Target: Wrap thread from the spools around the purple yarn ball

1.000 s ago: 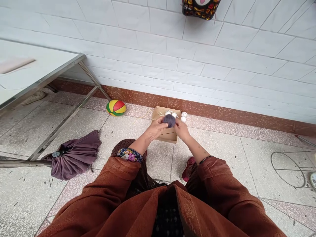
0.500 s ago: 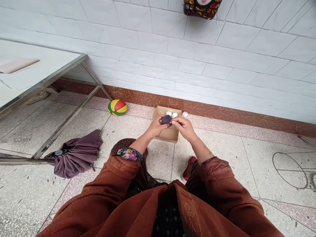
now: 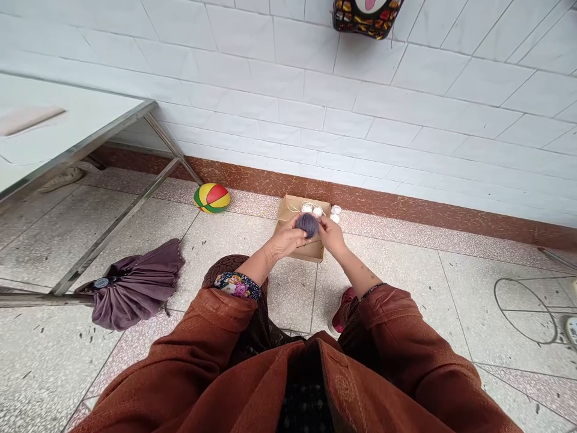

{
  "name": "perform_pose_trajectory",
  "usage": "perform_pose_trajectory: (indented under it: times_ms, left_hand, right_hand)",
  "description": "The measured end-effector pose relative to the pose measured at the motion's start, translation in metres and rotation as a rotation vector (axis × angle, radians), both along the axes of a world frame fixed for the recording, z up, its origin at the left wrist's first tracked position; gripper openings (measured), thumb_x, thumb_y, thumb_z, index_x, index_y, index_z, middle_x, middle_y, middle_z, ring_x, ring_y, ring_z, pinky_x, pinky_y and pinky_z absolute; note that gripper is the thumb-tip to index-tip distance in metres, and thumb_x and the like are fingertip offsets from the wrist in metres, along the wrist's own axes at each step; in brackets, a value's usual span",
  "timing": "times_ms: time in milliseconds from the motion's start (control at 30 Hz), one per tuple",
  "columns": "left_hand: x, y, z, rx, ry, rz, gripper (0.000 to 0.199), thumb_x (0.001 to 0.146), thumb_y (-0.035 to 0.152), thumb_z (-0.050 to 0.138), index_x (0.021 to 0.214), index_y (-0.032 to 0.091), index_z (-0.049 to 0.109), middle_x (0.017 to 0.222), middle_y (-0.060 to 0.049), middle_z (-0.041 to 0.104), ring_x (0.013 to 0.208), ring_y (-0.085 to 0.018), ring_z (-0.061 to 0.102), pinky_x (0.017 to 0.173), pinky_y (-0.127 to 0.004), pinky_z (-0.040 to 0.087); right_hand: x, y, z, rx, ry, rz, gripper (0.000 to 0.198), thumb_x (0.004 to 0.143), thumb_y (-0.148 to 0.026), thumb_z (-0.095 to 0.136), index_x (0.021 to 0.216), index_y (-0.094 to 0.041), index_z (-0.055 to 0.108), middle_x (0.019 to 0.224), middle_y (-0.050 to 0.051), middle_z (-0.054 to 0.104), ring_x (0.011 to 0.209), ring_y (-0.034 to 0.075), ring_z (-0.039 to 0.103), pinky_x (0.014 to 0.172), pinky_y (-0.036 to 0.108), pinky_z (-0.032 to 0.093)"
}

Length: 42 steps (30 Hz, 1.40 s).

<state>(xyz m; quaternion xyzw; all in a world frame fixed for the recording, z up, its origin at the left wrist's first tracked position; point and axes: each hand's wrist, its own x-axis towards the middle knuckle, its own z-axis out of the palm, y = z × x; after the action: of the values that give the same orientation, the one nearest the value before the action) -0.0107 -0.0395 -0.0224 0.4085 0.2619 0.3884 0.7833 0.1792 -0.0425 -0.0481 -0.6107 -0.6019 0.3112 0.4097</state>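
Observation:
A ball of dark purple-grey yarn [image 3: 307, 225] is gripped in my left hand [image 3: 287, 238], its thumb over the front. Closed at the ball's right edge, the fingers of my right hand [image 3: 332, 234] pinch the yarn; the strand itself is too fine to make out there. Both hands are above a shallow open cardboard box [image 3: 311, 252]. At the box's far side sit white yarn balls [image 3: 307, 208] with loose pale strands. Small white balls [image 3: 336, 210] lie on the floor just right of the box.
A red, yellow and green ball [image 3: 212, 198] rests near the wall by a metal-framed table [image 3: 108, 117]. A folded purple umbrella [image 3: 139, 285] lies on the left floor. A wire frame [image 3: 525, 310] stands at right. Above, a patterned bag [image 3: 367, 21] hangs against the tiled wall.
My left hand has turned the yarn ball, showing more of it. My right hand has moved round from the front to the ball's far right side. The view has shifted slightly.

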Motion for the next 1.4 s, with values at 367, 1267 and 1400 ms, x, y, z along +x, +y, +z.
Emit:
perform_pose_trajectory:
  times_ms: [367,1267,1400]
  left_hand:
    - [0.003,0.014,-0.006,-0.035,0.102,0.225,0.042,0.074,0.03,0.069,0.114,0.023,0.06,0.118,-0.006,0.07,0.11,-0.022,0.066,0.093,-0.034,0.053]
    - [-0.004,0.008,-0.006,-0.016,0.013,-0.062,0.066,0.082,0.038,0.092,0.142,0.019,0.071,0.131,-0.014,0.076,0.106,-0.023,0.074,0.087,-0.032,0.058]
    - [-0.007,0.015,-0.009,-0.005,0.106,0.132,0.059,0.075,0.032,0.094,0.13,0.019,0.075,0.127,-0.011,0.076,0.107,-0.021,0.071,0.091,-0.033,0.057]
  right_hand:
    - [-0.001,-0.012,-0.001,0.092,-0.165,0.216,0.012,0.098,-0.028,0.065,0.087,-0.024,0.069,0.085,0.006,0.07,0.087,0.025,0.064,0.082,0.035,0.051]
    - [0.0,-0.011,0.002,-0.122,0.128,0.143,0.012,0.084,-0.034,0.071,0.09,-0.024,0.073,0.082,0.001,0.074,0.082,0.023,0.064,0.079,0.035,0.053]
    - [-0.002,-0.018,0.01,-0.08,0.08,0.277,0.018,0.09,-0.04,0.072,0.082,-0.025,0.07,0.076,0.001,0.069,0.074,0.02,0.058,0.075,0.033,0.05]
